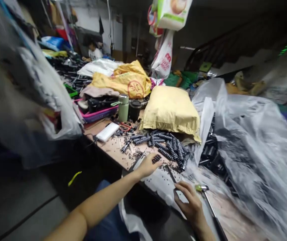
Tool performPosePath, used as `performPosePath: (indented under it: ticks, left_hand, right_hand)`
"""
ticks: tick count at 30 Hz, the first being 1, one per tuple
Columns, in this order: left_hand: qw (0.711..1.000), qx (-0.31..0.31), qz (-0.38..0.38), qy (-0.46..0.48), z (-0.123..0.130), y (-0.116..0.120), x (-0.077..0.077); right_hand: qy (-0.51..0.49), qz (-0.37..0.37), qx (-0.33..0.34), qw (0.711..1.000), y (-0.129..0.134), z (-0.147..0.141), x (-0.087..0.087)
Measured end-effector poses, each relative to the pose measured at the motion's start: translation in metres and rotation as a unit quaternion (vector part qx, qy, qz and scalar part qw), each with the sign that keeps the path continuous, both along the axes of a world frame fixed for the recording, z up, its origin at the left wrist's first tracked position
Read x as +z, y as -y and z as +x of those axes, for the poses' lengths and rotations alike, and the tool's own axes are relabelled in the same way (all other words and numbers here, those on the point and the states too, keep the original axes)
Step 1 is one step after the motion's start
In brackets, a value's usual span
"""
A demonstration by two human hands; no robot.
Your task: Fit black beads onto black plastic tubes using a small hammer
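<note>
My left hand (149,166) is closed on a short black piece with rows of small segments (156,159), over the near edge of the worktable. To its right, my right hand (190,202) grips a thin dark strip (171,174) that points up and left toward the left hand. I cannot tell exactly what the strip is. Many tiny dark bits lie scattered on the table (113,152) around the left hand. Just behind it is a heap of black-and-silver ribbed tubes (168,142). A hammer (210,201) with a yellowish-green end lies right of my right hand.
Behind the heap sits a bulging yellow sack (172,107). A green flask (123,107), a dark cup (134,110), orange-handled scissors (125,126) and a white box-shaped item (107,132) stand or lie at left. Clear plastic sheeting (256,150) covers black parts at right. A person (95,52) is far back.
</note>
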State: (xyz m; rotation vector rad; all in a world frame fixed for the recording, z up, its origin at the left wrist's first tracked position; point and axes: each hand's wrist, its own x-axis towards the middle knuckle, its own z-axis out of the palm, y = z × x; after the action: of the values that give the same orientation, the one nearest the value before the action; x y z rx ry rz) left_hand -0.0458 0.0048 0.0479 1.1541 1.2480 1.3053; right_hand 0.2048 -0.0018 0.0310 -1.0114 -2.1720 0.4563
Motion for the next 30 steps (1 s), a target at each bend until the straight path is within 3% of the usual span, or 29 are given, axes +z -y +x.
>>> performPosePath:
  ticks: [2,4,6,8,12,14,17,20,23,30]
  left_hand:
    - [0.997,-0.048,0.019,-0.063,-0.005,0.011,0.011]
    - [0.977,-0.201,-0.053,-0.041,-0.01,0.019,0.014]
    - [0.939,-0.317,-0.132,0.012,-0.013,0.023,0.009]
    - [0.92,-0.347,-0.173,0.06,-0.011,0.026,0.002]
    - [0.944,-0.221,-0.219,0.111,0.002,0.028,-0.007]
    - [0.954,-0.141,-0.231,0.128,0.009,0.025,-0.009]
    - [0.965,-0.081,-0.208,0.139,0.016,0.025,-0.007]
    - [0.972,-0.059,-0.174,0.146,0.02,0.028,-0.007]
    - [0.975,-0.055,-0.152,0.151,0.025,0.032,-0.011]
    - [0.953,-0.058,-0.139,0.264,0.025,0.031,-0.012]
  right_hand:
    - [-0.03,-0.105,0.053,0.993,0.009,-0.017,0.01]
    - [-0.087,-0.185,0.08,0.976,0.01,-0.029,0.017]
    - [-0.138,-0.209,0.09,0.964,0.004,-0.036,0.015]
    - [-0.164,-0.231,0.087,0.955,0.001,-0.037,0.007]
    - [-0.144,-0.22,0.038,0.964,0.0,-0.039,0.004]
    - [-0.079,-0.165,0.025,0.983,0.0,-0.044,0.012]
    - [0.062,-0.083,0.039,0.994,0.009,-0.055,0.026]
    - [0.137,-0.051,0.044,0.988,0.017,-0.067,0.032]
    - [0.163,-0.045,0.028,0.985,0.022,-0.074,0.027]
    - [0.12,-0.029,-0.037,0.992,0.024,-0.052,0.007]
